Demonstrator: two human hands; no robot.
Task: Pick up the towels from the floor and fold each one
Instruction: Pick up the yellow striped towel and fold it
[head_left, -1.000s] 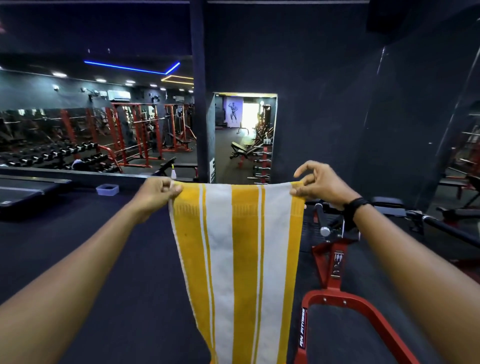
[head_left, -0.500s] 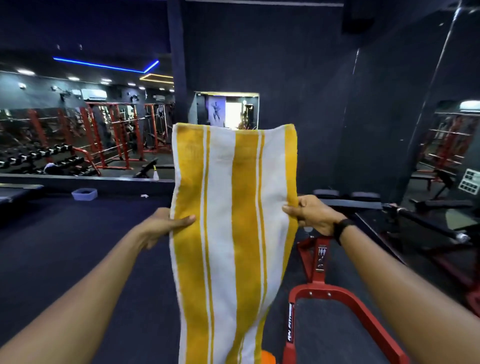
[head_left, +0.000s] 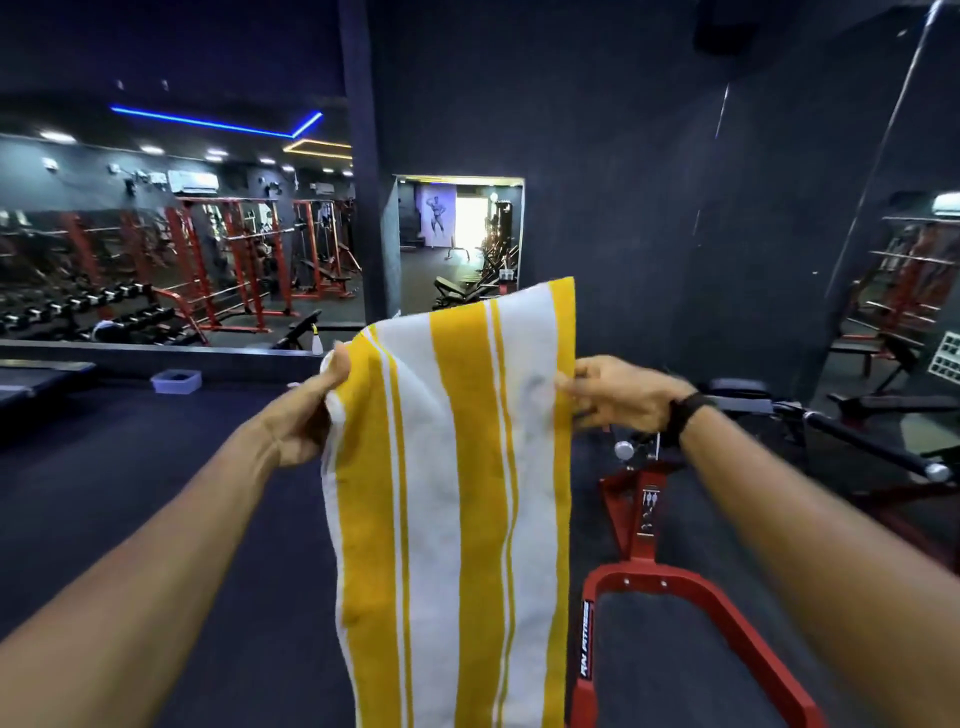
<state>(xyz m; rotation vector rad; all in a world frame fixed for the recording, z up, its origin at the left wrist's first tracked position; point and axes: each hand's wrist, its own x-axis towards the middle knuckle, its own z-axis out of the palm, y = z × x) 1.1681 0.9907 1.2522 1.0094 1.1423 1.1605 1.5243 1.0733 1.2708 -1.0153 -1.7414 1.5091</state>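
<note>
Both hands grasp the yellow-and-white striped cotton towel: left hand on its left edge, right hand on its right. Since a moment ago its top flap leans over, so the first fold is forming.

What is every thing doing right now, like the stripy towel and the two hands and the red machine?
yellow and white striped towel: held up off the floor, hanging down, top edge flopping above the hands.
left hand: grips the towel's left edge.
right hand: pinches the towel's right edge.
black wristband: worn on the right wrist.
red machine frame: standing on the floor.
small tray: on the floor by the mirror.
</note>
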